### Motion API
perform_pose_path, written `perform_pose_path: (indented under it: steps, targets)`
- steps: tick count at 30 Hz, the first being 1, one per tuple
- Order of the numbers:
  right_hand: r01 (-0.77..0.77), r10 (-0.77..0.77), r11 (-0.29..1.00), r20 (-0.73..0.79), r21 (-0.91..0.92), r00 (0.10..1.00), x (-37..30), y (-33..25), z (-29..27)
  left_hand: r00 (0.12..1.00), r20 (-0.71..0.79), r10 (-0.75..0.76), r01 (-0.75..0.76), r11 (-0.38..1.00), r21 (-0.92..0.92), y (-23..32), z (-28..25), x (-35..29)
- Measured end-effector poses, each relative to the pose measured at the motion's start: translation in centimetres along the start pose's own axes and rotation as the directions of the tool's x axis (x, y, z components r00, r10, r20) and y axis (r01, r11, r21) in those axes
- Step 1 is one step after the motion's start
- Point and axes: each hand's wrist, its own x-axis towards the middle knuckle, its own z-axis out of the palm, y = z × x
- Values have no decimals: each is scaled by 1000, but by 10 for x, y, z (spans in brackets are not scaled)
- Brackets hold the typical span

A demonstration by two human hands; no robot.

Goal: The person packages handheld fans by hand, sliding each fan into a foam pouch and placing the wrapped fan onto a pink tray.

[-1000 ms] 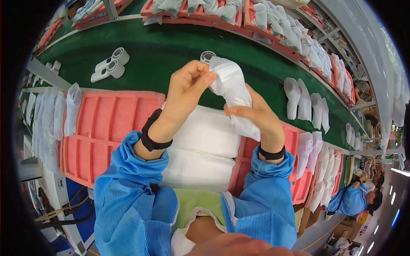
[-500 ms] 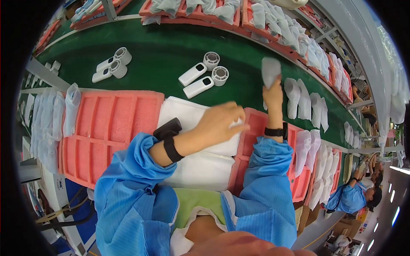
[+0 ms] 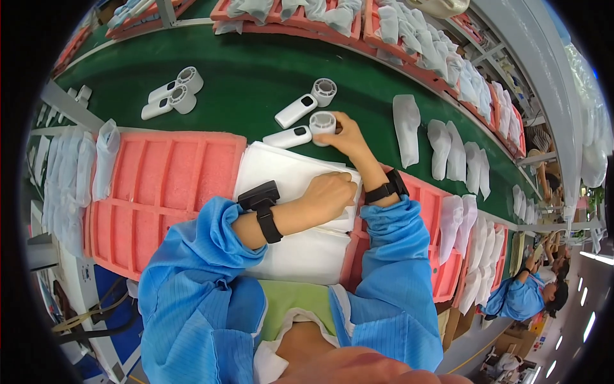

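Observation:
My right hand (image 3: 346, 136) is closed around the round head of a white handheld fan (image 3: 288, 137) on the green belt. Just beyond it lies a second white handheld fan (image 3: 296, 111), with a dark oval panel on its handle. My left hand (image 3: 329, 198) rests on a stack of flat white packing sleeves (image 3: 265, 171), its fingers curled together at the stack's right edge, apparently pinching the top sleeve. A fan in a white sleeve (image 3: 406, 131) lies on the belt to the right of my right hand.
Pink foam trays (image 3: 173, 173) with compartments lie under the stack and to both sides. Two more fans (image 3: 173, 95) sit farther left on the green belt (image 3: 249, 70). Sleeved fans (image 3: 455, 150) line the right. Filled pink trays (image 3: 288, 16) stand along the far side.
My right hand has let go of the sleeved fan on the belt and moved left onto a bare fan's head. My left hand has come down onto the sleeve stack.

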Motion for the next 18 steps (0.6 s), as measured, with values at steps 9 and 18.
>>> perform_pose_path:
  steps: [9, 18]
  targets:
    - [57, -61, 998, -289, -22, 955, -48, -84, -61, 994, 74, -74, 74, 997, 5, 1, -20, 0]
    - [128, -80, 986, -373, 104, 924, -117, -139, -148, 993, -9, -121, 105, 895, -434, -17, -51, 9]
